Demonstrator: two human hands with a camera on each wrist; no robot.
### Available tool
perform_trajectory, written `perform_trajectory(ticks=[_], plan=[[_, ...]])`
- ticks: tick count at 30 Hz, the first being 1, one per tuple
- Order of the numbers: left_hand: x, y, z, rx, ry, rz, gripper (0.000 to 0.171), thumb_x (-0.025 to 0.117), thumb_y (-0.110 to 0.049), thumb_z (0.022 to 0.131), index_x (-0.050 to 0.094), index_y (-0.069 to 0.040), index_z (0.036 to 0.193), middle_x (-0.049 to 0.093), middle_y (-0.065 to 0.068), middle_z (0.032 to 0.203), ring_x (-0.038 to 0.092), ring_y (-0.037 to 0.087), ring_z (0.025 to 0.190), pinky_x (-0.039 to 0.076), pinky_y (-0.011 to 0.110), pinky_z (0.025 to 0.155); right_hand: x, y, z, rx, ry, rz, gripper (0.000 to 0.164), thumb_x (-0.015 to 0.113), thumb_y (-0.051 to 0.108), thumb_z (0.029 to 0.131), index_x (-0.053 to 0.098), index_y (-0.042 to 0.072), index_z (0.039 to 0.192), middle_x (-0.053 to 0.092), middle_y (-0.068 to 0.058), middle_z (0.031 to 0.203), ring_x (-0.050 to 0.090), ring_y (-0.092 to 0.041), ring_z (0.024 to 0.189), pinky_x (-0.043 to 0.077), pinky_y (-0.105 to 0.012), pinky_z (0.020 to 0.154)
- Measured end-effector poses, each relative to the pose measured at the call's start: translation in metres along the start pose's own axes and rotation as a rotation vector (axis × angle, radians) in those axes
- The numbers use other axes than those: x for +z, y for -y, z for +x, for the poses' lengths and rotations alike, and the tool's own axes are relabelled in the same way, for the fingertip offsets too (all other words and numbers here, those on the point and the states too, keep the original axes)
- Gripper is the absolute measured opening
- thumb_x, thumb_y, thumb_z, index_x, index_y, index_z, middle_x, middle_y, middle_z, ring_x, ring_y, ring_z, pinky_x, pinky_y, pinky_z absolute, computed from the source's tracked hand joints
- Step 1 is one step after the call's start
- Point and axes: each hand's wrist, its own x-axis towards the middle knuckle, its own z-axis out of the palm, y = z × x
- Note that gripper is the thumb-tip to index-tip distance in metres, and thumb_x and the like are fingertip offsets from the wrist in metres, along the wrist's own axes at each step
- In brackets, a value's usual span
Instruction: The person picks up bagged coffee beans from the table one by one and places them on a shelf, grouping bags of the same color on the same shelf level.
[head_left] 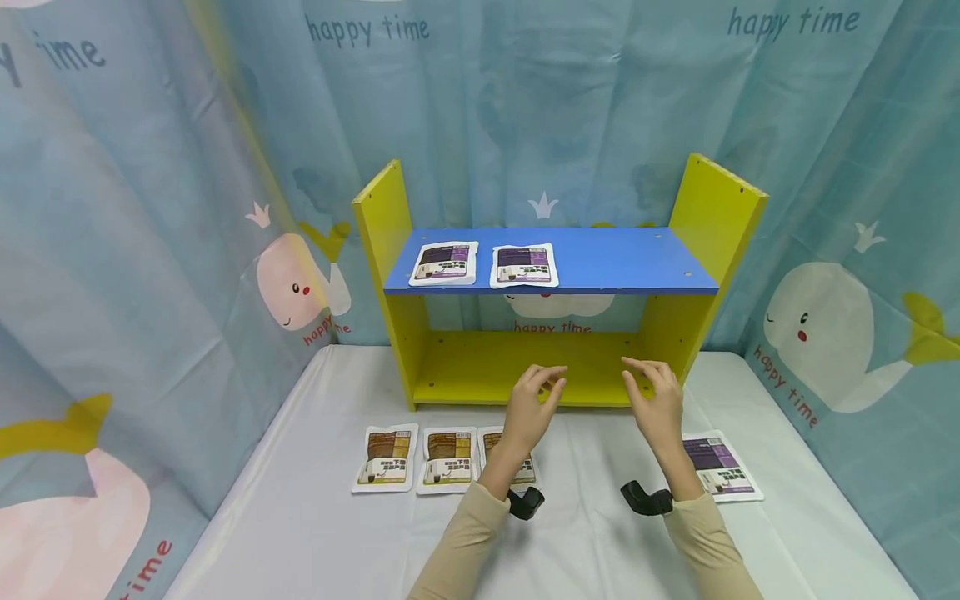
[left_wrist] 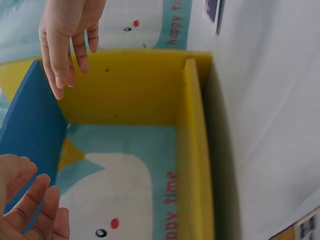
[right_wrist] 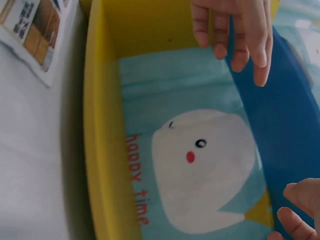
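Note:
Both hands are raised in front of the yellow and blue shelf unit, apart from each other. My left hand [head_left: 529, 406] has its fingers loosely bent with nothing between them, and it shows at the lower left of the left wrist view. The right hand [head_left: 656, 404] faces it in a similar loose bend, holding nothing. Two purple-labelled packets, one on the left [head_left: 444, 263] and one nearer the middle [head_left: 524, 265], lie on the blue shelf [head_left: 615, 258]. A brown-labelled packet [head_left: 495, 442] is partly hidden behind the left forearm.
Two more brown-labelled packets [head_left: 386, 457] [head_left: 448, 460] lie on the white table [head_left: 337, 542] at left. Another purple-labelled packet [head_left: 723, 468] lies beside the right forearm. The unit's yellow lower shelf [head_left: 517, 354] and upright side panels [head_left: 716, 217] stand ahead of the hands.

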Motion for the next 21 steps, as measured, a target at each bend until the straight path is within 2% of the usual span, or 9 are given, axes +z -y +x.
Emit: perform_trajectory(ticks=[5,10,16,21], plan=[[0.014,-0.001,-0.012,-0.028,0.044,-0.033,0.024,0.057,-0.021,0.093,0.065,-0.014,0.114,0.060,-0.001,0.096,0.058,0.013,0.082,0.050,0.017,0.067,-0.007,-0.013,-0.015,0.037,0.009,-0.037,0.022,0.067,0.003,0.082,0.069,0.003,0.105,0.059,-0.015,0.098,0.052,-0.030,0.090,0.034,-0.035,0.078],[0.028,-0.001,-0.023,-0.053,0.084,-0.026,0.026,0.057,-0.023,0.093,0.063,-0.014,0.117,0.060,-0.002,0.095,0.056,0.006,0.080,0.050,0.019,0.072,-0.013,-0.028,-0.030,0.076,0.030,-0.083,0.022,0.067,0.003,0.083,0.068,0.003,0.105,0.059,-0.015,0.098,0.052,-0.029,0.088,0.035,-0.035,0.077],[0.047,-0.003,-0.035,-0.061,0.140,-0.022,0.028,0.056,-0.021,0.093,0.061,-0.010,0.118,0.061,0.002,0.095,0.058,0.012,0.081,0.049,0.020,0.071,-0.023,-0.046,-0.045,0.105,0.059,-0.138,0.023,0.067,0.008,0.084,0.068,0.004,0.106,0.059,-0.014,0.095,0.052,-0.029,0.088,0.034,-0.037,0.076],[0.063,-0.006,-0.046,-0.100,0.218,-0.055,0.033,0.056,-0.022,0.093,0.057,-0.011,0.124,0.060,0.003,0.096,0.058,0.011,0.080,0.049,0.019,0.071,-0.032,-0.059,-0.055,0.152,0.082,-0.205,0.023,0.067,0.009,0.083,0.068,0.004,0.106,0.060,-0.016,0.099,0.052,-0.030,0.088,0.033,-0.039,0.074]])
